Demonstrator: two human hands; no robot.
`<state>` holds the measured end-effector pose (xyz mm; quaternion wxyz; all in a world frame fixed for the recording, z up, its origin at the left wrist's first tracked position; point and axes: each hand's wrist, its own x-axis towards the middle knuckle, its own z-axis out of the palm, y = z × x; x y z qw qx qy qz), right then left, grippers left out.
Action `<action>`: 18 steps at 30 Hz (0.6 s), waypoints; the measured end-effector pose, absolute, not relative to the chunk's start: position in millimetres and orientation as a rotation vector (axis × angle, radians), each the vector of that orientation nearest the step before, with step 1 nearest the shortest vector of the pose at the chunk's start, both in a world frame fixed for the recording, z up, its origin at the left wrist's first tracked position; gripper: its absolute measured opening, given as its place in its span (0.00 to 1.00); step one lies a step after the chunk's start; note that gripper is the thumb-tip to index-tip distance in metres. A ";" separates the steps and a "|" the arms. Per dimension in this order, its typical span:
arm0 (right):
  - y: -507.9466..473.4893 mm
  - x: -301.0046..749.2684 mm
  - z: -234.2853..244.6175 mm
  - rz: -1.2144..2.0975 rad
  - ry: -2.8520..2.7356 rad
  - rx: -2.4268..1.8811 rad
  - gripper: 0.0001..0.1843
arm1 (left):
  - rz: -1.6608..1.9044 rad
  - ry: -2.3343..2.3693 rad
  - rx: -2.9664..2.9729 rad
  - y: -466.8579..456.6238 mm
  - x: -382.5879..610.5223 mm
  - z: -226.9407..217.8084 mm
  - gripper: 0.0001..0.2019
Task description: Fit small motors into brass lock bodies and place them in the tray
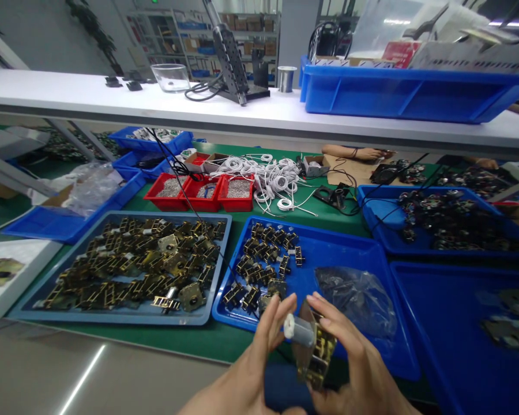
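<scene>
My left hand (251,369) and my right hand (354,363) are together at the bottom centre, both closed on one small brass-coloured metal part (315,351) with a white cylinder (296,329) sticking out of it. The left fingers pinch the white cylinder's end. The right fingers wrap the brass frame from the right. Just beyond the hands lies a blue tray (328,253) with several similar brass parts (263,259) and a crumpled clear plastic bag (358,294).
A grey-blue tray (125,317) full of brass parts lies at left. Red bins (199,193), white wire coils (272,178) and more blue trays (458,323) fill the green bench. Another person's arm (354,153) rests at the far side. A white shelf (112,98) spans above.
</scene>
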<state>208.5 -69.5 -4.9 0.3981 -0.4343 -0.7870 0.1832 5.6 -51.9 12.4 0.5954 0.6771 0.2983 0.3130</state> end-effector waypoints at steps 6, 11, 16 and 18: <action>-57.5 213.6 2.9 0.470 -2.155 -0.922 0.42 | 0.627 0.759 1.292 -47.2 14.4 9.9 0.55; -61.3 215.1 7.7 0.418 -2.180 -0.978 0.39 | 0.719 0.831 1.132 -46.9 22.8 -1.8 0.47; -69.9 217.3 11.4 -0.002 -2.282 -1.127 0.19 | 0.833 0.995 1.162 -47.9 27.5 -12.2 0.40; -71.7 217.0 11.0 -0.161 -2.372 -1.187 0.17 | 0.843 1.076 1.256 -46.5 27.3 -10.4 0.40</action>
